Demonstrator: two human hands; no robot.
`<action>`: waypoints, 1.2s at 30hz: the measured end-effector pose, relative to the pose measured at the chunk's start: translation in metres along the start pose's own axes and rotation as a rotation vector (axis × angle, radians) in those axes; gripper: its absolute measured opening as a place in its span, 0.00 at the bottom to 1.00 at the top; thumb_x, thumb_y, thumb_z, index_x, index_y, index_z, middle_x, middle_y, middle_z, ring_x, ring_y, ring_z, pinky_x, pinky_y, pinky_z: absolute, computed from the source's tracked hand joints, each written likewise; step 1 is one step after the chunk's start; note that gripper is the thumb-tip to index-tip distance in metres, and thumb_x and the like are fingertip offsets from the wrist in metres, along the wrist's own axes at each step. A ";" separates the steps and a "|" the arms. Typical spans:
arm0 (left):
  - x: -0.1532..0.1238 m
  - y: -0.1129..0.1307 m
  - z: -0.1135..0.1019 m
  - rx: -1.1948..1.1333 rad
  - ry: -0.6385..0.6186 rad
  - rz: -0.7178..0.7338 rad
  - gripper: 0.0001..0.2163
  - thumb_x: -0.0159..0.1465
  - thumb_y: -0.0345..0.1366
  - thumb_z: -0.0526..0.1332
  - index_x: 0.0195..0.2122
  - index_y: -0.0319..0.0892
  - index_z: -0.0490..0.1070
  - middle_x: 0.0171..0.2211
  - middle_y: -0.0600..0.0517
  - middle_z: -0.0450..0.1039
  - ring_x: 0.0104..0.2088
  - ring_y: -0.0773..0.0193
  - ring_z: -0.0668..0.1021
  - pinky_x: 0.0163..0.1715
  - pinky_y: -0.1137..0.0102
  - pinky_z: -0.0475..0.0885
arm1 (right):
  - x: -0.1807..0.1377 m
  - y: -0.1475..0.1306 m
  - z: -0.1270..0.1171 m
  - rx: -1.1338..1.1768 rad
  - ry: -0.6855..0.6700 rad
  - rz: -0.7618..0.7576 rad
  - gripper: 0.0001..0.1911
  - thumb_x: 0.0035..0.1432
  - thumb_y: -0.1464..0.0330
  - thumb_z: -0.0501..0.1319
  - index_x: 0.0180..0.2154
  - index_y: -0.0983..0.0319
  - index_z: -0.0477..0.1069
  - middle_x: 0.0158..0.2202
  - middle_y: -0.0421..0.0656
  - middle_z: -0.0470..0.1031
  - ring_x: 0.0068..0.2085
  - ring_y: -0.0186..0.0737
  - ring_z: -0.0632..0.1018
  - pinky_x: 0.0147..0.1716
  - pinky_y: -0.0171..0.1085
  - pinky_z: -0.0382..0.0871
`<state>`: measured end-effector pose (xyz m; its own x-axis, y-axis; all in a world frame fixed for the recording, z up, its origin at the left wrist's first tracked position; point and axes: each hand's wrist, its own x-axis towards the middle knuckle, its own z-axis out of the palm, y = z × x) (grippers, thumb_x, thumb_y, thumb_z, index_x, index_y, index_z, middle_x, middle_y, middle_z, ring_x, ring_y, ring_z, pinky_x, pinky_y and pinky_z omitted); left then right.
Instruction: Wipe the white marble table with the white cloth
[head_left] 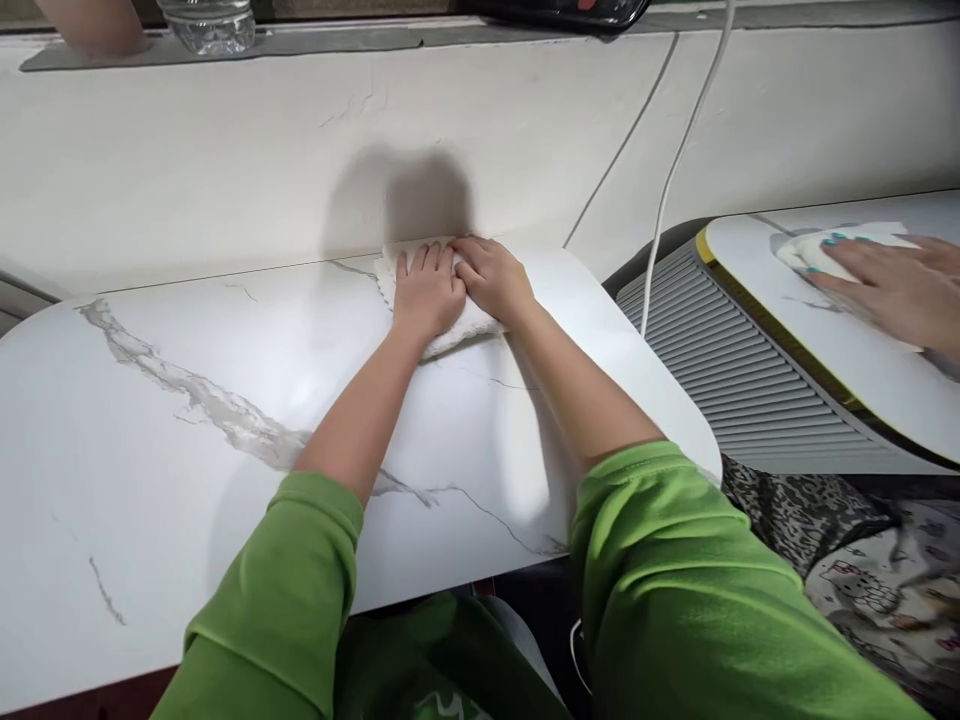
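Note:
A folded white cloth (pixel 469 322) lies on the white marble-patterned table (pixel 187 480), near the edge against the wall. My left hand (pixel 429 292) rests flat on the cloth with its fingers stretched toward the wall. Beside it, my right hand (pixel 495 280) lies over the cloth's right part, fingers extended and pointing to the left. The two hands touch or nearly touch at the thumbs. Under the palms, part of the cloth is hidden.
At the right, another person's hands (pixel 892 285) press a white cloth (pixel 817 250) on a second marble-patterned table (pixel 900 380). A white cable (pixel 679 160) hangs between the tables. On the sill stand a clear plastic bottle (pixel 214 25) and a black object (pixel 570 12). Patterned bags (pixel 862 580) sit lower right.

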<state>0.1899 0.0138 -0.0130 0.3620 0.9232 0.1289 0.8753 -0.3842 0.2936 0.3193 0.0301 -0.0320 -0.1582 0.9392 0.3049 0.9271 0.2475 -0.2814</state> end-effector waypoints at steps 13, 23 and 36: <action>-0.182 0.039 -0.016 0.037 -0.075 0.120 0.25 0.71 0.36 0.43 0.67 0.32 0.53 0.68 0.44 0.51 0.68 0.55 0.53 0.68 0.53 0.44 | -0.186 -0.070 -0.037 -0.014 -0.027 -0.021 0.26 0.66 0.65 0.42 0.63 0.61 0.61 0.65 0.47 0.63 0.66 0.47 0.61 0.65 0.55 0.54; -0.246 0.019 -0.033 0.049 -0.060 0.131 0.24 0.71 0.35 0.43 0.66 0.34 0.54 0.68 0.45 0.53 0.68 0.57 0.55 0.68 0.54 0.45 | -0.226 -0.133 -0.035 -0.009 0.010 0.000 0.26 0.65 0.66 0.42 0.61 0.61 0.63 0.63 0.49 0.66 0.65 0.49 0.63 0.64 0.57 0.56; -0.181 -0.043 -0.043 0.021 -0.037 0.014 0.23 0.69 0.34 0.44 0.65 0.36 0.57 0.67 0.44 0.55 0.67 0.56 0.57 0.67 0.53 0.46 | -0.135 -0.152 0.000 0.018 0.002 -0.006 0.26 0.64 0.69 0.41 0.58 0.63 0.65 0.61 0.50 0.68 0.64 0.50 0.65 0.63 0.55 0.56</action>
<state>0.0729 -0.1373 -0.0082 0.3856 0.9175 0.0976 0.8765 -0.3972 0.2720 0.1997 -0.1347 -0.0301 -0.1629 0.9371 0.3087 0.9199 0.2574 -0.2959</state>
